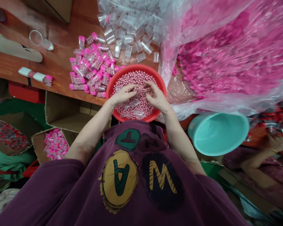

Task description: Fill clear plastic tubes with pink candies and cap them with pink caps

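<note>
A red bowl point(115, 82) full of small pink beads point(134, 78) sits at the table's near edge. Both my hands are over it. My left hand point(123, 94) is curled, fingers pinched together over the beads. My right hand point(155, 95) is also curled, and a small clear tube point(145, 90) lies between the two sets of fingertips. A few clear tubes point(134, 103) lie in the beads under my hands.
Filled pink-capped tubes point(91, 64) are piled left of the bowl, empty clear tubes point(129, 28) behind it. A large plastic bag of pink caps point(226, 53) lies at right. A teal basin point(218, 131) stands at lower right, cardboard boxes point(56, 142) at lower left. Another person's hand point(274, 142) is at far right.
</note>
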